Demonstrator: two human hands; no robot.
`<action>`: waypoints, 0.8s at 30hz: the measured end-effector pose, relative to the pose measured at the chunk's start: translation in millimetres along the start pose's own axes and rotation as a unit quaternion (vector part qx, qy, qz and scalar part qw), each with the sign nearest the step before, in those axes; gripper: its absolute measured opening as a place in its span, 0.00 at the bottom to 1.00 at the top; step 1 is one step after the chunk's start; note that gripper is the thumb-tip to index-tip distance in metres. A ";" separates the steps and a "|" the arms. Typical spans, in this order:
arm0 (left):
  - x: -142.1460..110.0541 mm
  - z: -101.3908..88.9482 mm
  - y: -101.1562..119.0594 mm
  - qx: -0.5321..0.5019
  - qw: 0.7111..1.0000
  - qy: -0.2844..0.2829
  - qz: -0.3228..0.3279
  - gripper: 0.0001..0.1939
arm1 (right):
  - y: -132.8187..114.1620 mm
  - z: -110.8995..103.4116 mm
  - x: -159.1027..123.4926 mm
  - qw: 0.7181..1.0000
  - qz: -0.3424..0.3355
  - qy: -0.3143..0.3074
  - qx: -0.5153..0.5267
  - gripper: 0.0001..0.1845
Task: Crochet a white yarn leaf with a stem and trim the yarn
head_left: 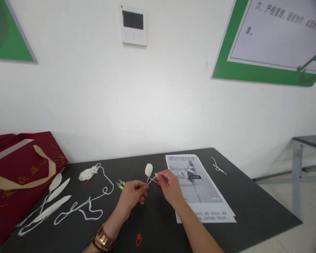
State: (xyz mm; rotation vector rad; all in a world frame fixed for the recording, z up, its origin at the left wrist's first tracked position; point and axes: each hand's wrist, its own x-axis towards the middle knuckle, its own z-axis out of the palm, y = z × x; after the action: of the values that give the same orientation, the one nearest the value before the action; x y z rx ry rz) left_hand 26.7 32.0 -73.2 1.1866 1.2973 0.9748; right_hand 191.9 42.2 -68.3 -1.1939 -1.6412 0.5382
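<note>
Near the middle of the black table, my left hand (pixel 133 192) is closed, pinching thin stems or strands below a small white crocheted bud (pixel 149 169) that stands upright above the fingers. My right hand (pixel 170 186) is also closed, its thumb and forefinger on the white end of a thin strand that runs across to the left fingers. Whether that strand is wire or yarn I cannot make out. Behind the left hand lie green-handled snips (pixel 120 184), partly covered. Something small and red (pixel 158 184) shows beside the right fingertips.
Printed sheets (pixel 208 189) lie under my right forearm. To the left are white yarn (pixel 89 173), a red stick (pixel 86 183), several white leaf-shaped pieces (pixel 58 190) and a dark red bag (pixel 23 175). An orange stitch marker (pixel 138 239) lies in front; a yarn scrap (pixel 218 167) is right.
</note>
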 end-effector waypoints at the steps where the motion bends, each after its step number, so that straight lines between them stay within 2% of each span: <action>1: 1.0 0.4 -2.2 0.029 1.000 0.006 0.006 0.12 | -1.5 -0.9 -0.2 1.000 -0.017 0.011 -0.010 0.10; 5: 0.7 0.0 -7.9 0.152 0.988 -0.009 0.032 0.12 | -11.3 -5.9 0.6 0.995 -0.098 0.016 -0.032 0.08; 8: -4.8 -0.4 -5.6 0.266 0.954 -0.031 0.138 0.11 | -17.4 -9.0 2.4 0.988 -0.154 -0.004 -0.028 0.07; 11: -11.2 -0.7 1.1 0.319 0.916 -0.072 0.232 0.10 | -16.4 -12.9 6.3 0.986 -0.167 -0.021 -0.012 0.07; 13: -13.8 -1.6 6.1 0.294 0.918 -0.117 0.238 0.10 | -10.9 -17.4 9.6 0.991 -0.128 -0.046 0.010 0.07; 16: -15.2 -3.7 12.0 0.169 0.955 -0.169 0.176 0.10 | 0.8 -25.1 13.3 0.990 0.020 -0.121 0.069 0.08; 19: -16.8 -5.5 15.9 0.029 0.979 -0.178 0.097 0.11 | 8.6 -29.3 13.6 0.946 0.175 -0.200 0.184 0.13; 21: -18.1 -7.0 17.6 -0.045 0.983 -0.165 0.071 0.10 | 8.5 -28.7 12.5 0.920 0.209 -0.231 0.240 0.16; 24: -17.6 -10.6 18.5 -0.146 0.981 -0.118 0.048 0.10 | 1.9 -24.9 10.4 0.908 0.202 -0.261 0.257 0.17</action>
State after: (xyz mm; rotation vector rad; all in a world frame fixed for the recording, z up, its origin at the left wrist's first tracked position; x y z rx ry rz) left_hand 16.8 18.7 -51.0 1.1046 0.8827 1.0197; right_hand 214.8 47.5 -55.0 -1.0298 -1.5202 1.5619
